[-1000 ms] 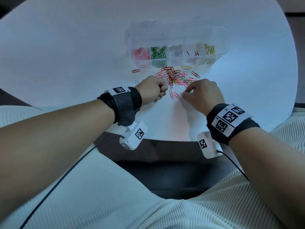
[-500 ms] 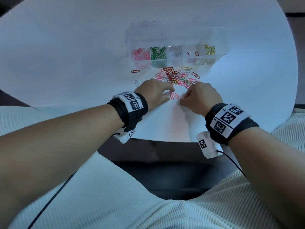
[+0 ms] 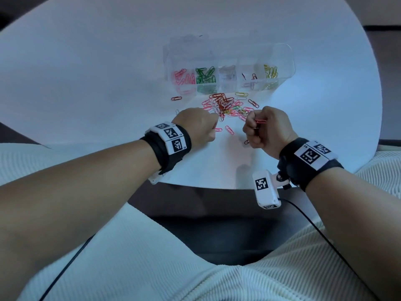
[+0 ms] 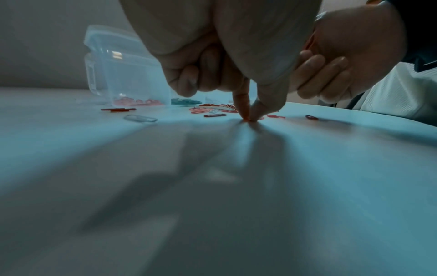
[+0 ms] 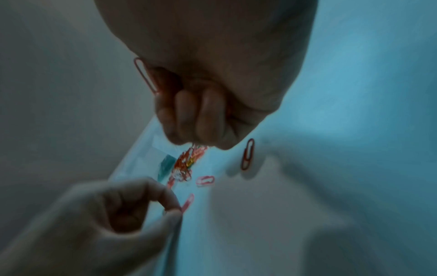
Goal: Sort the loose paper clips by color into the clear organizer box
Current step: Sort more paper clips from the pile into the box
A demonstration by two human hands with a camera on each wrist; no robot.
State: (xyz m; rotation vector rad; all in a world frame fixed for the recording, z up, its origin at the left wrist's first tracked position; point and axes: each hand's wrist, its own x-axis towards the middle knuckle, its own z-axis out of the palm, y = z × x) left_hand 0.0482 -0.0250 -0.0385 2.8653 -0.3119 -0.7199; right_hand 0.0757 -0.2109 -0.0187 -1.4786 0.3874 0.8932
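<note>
The clear organizer box (image 3: 289,61) stands at the back and holds pink, green, clear, a few dark and yellow clips in separate compartments. A mixed pile of loose clips (image 3: 227,105) lies just in front of it. My left hand (image 3: 214,129) is down on the table, thumb and forefinger pinching the end of a pink paper clip (image 5: 187,203); the left wrist view shows the fingertips (image 4: 246,112) meeting on the surface. My right hand (image 3: 252,124) is raised in a fist holding a red paper clip (image 3: 260,121) that sticks out of the fist (image 5: 144,74).
Stray clips lie apart from the pile: a red one (image 3: 176,98) to the left, a pink one (image 3: 229,129) between my hands, a dark red one (image 5: 247,156) under my right hand. The round white table (image 3: 86,83) ends close to my lap.
My right hand has lifted off the table and turned into a fist with a red clip in it. My left hand has turned palm down and closed its fingertips on a pink clip.
</note>
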